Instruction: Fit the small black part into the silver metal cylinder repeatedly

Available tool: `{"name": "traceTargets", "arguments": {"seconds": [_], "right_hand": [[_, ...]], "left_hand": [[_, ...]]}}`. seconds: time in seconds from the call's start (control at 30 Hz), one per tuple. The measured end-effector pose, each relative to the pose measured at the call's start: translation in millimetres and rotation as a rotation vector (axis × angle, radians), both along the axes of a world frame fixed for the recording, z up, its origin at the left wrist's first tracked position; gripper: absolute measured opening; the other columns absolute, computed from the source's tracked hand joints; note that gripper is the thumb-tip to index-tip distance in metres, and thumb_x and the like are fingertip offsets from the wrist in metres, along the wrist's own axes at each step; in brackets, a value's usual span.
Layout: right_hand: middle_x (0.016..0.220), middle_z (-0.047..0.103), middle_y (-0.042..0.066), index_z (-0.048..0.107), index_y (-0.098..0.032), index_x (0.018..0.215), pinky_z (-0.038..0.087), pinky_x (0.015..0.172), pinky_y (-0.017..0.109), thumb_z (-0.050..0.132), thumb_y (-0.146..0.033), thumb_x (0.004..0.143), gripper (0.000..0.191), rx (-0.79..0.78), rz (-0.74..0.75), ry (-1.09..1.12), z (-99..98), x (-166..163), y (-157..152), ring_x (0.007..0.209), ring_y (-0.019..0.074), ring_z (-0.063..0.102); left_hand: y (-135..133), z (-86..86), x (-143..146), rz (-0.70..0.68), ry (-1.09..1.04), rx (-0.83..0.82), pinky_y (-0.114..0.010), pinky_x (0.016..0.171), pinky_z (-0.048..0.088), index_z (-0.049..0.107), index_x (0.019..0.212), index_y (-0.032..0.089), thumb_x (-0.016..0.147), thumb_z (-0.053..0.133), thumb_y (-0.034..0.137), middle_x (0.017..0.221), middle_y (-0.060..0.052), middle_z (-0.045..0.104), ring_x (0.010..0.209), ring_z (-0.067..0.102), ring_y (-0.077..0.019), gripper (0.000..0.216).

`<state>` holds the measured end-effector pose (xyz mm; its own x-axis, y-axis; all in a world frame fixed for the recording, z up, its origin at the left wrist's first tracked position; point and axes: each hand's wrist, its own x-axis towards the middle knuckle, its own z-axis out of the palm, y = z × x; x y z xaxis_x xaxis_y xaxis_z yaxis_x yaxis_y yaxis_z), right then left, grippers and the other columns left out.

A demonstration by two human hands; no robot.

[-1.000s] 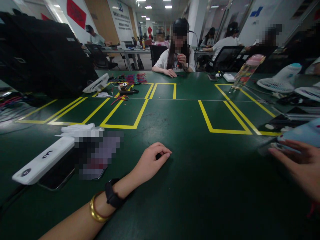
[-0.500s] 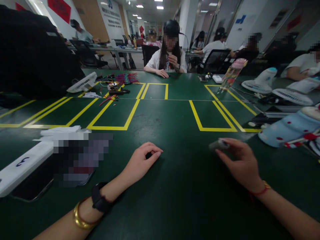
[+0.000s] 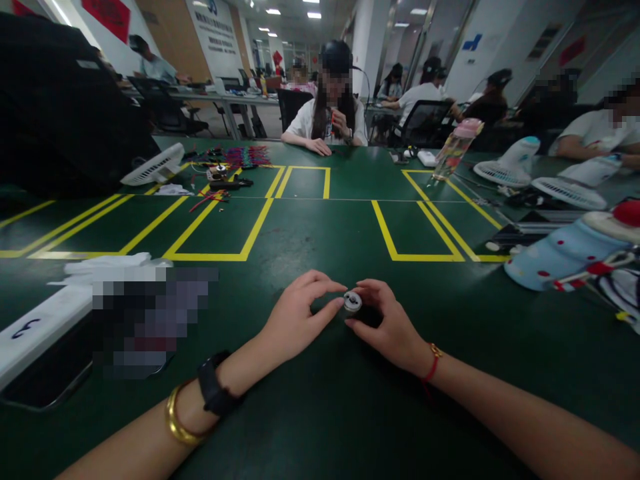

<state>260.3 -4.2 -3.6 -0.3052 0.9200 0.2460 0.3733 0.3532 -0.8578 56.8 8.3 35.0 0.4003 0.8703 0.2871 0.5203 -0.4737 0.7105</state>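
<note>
Centrally, small metal part between left hand and right hand

Over the green surface, the right hand's curved thumb and fingers hold it from the right; the half-open left hand's fingertips meet its left edge, grip unclear.

We are viewing a dim scene, with ceiling lights glowing far back. We are seeing faint glare on the tabletop and stretched edges.
</note>
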Motion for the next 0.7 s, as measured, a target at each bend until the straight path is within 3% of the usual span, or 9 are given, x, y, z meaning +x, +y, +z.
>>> {"name": "traceTargets", "arguments": {"seconds": [0.1, 0.23, 0.33, 0.53, 0.7], "right_hand": [[0.116, 0.058, 0.008, 0.038, -0.022, 0.124, 0.05, 0.095, 0.037, 0.066, -0.03, 0.074, 0.057, -0.005, -0.011, -0.015, -2.3, -1, 1, 0.106, 0.0156, 0.059], [0.116, 0.058, 0.006, 0.043, -0.023, 0.122, 0.049, 0.094, 0.034, 0.064, -0.026, 0.076, 0.05, 0.012, 0.002, -0.062, 2.0, 0, 2, 0.104, 0.0139, 0.059], [0.115, 0.058, 0.003, 0.048, -0.025, 0.12, 0.049, 0.092, 0.032, 0.062, -0.024, 0.077, 0.045, 0.056, -0.002, -0.133, 5.8, 3, 1, 0.103, 0.0126, 0.057], [0.117, 0.058, 0.003, 0.05, -0.025, 0.12, 0.047, 0.094, 0.032, 0.06, -0.024, 0.078, 0.044, 0.084, -0.025, -0.192, 4.8, 2, 0, 0.106, 0.0134, 0.056], [0.119, 0.059, 0.004, 0.051, -0.026, 0.122, 0.048, 0.094, 0.034, 0.061, -0.03, 0.078, 0.045, 0.054, -0.042, -0.178, 7.4, 8, 1, 0.107, 0.0149, 0.057]], "left_hand": [[4, 9.8, 14, -0.017, 0.056, 0.052, -0.033, 0.082, 0.045, 0.071, 0.095, 0.024, 0.087, 0.058, 0.025, 0.098, -0.004, 0.058, 0.094, 0.055, -0.0191, 0.015], [6, 13.9, 11, 0.029, -0.032, 0.039, -0.031, 0.079, 0.045, 0.071, 0.092, 0.023, 0.087, 0.059, 0.024, 0.093, -0.003, 0.058, 0.09, 0.056, -0.0174, 0.013], [7, 5.0, 0, 0.103, -0.053, 0.002, -0.031, 0.078, 0.044, 0.071, 0.093, 0.024, 0.086, 0.062, 0.028, 0.092, -0.002, 0.058, 0.089, 0.056, -0.0171, 0.013], [4, -24.5, 0, 0.047, 0.21, -0.047, -0.034, 0.075, 0.04, 0.073, 0.086, 0.028, 0.084, 0.065, 0.033, 0.091, 0.0, 0.063, 0.088, 0.057, -0.0204, 0.01], [2, -27.0, 4, 0.055, 0.261, -0.034, -0.037, 0.076, 0.037, 0.072, 0.089, 0.031, 0.083, 0.065, 0.036, 0.094, 0.001, 0.065, 0.091, 0.057, -0.0221, 0.011]]}}
